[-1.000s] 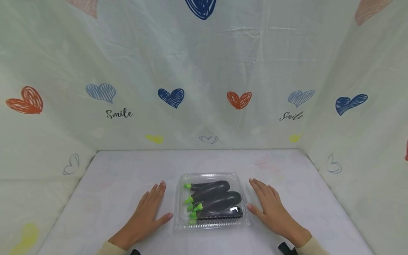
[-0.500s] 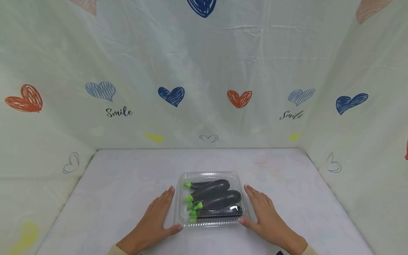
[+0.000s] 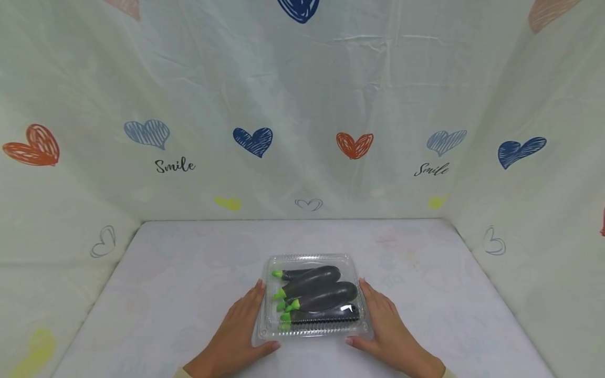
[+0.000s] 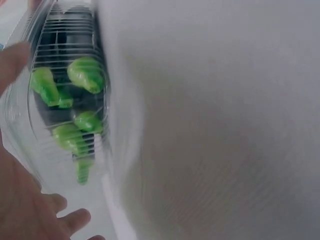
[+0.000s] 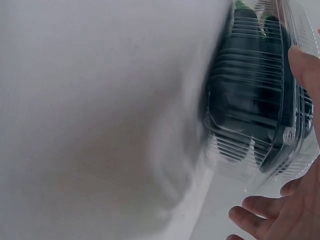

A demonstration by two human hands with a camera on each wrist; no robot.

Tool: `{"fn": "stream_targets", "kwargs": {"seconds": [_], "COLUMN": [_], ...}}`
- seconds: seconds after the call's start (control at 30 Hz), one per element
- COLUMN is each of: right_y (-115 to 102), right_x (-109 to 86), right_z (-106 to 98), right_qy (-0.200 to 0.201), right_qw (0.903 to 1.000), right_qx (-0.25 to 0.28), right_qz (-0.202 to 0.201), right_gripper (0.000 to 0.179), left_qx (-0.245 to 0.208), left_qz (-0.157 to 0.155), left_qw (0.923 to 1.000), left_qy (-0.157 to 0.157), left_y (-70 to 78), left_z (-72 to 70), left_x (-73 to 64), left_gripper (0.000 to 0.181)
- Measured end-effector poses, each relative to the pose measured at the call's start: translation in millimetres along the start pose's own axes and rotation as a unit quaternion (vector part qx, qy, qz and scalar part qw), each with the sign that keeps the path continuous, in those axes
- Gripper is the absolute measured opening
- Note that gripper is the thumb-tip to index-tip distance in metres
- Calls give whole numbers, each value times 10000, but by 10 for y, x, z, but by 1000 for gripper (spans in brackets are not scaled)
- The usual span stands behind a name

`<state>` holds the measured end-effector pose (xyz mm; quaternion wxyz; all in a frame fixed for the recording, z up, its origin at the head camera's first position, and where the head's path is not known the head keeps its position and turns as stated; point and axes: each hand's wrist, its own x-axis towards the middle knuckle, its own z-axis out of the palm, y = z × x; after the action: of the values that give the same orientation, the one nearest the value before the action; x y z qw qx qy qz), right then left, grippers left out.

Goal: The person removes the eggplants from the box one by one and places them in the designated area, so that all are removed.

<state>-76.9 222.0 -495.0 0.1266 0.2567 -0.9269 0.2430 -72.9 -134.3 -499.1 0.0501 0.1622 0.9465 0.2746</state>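
A clear plastic clamshell box lies on the white table, its lid down. Inside are several dark eggplants with bright green stem ends pointing left. Along the box's left side stands my left hand, fingers extended and thumb near the front left corner. My right hand mirrors it on the right side, thumb by the front right corner. The left wrist view shows the green stems through the ribbed wall. Fingertips lie close to the box; whether they touch it I cannot tell.
The white table carries the box near its front middle. Behind it and on both sides hangs a pale cloth printed with hearts and the word Smile, meeting the table's back edge.
Both hands have come inward from either side, closer to the box, and their thumbs now sit by its front corners. The box has stayed in place.
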Motion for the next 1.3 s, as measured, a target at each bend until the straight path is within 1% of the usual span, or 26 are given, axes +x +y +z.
{"fn": "stream_targets", "kwargs": {"seconds": [0.2,0.3,0.37,0.53,0.7,0.9,1.03,1.17,1.23,1.3], "right_y": [-45,-64,-75,-86,-72,-50,-50,-65,-73,-75], "right_x": [5,9,16,25,10,-16,-19,-15,-15,-17], "right_z": [25,29,29,30,49,79,89,88,86,87], "right_qy": [-244,-340,-388,-459,-338,-187,-163,-130,-124,-135], "right_qw": [9991,9980,9972,9959,9975,9987,9986,9988,9988,9986], "right_qx": [62,173,227,310,234,189,199,168,162,189], "right_qz": [330,503,594,711,577,444,452,442,449,473], "right_gripper": [116,114,114,113,114,115,115,113,112,112], "left_qx": [196,269,209,-24,-107,-249,-305,-376,-463,-489], "left_qz": [229,229,206,51,11,-94,-67,-96,-144,-125], "left_qw": [9985,9978,9979,9995,9997,9995,9991,9987,9983,9980], "left_qy": [463,570,571,325,223,158,283,341,319,389], "left_y": [24,33,42,65,78,101,120,144,156,163], "left_z": [55,71,71,59,59,68,80,99,107,118], "left_x": [-21,-24,-25,-15,-15,-19,-21,-26,-29,-32], "left_gripper": [108,106,106,111,116,116,114,112,112,110]}}
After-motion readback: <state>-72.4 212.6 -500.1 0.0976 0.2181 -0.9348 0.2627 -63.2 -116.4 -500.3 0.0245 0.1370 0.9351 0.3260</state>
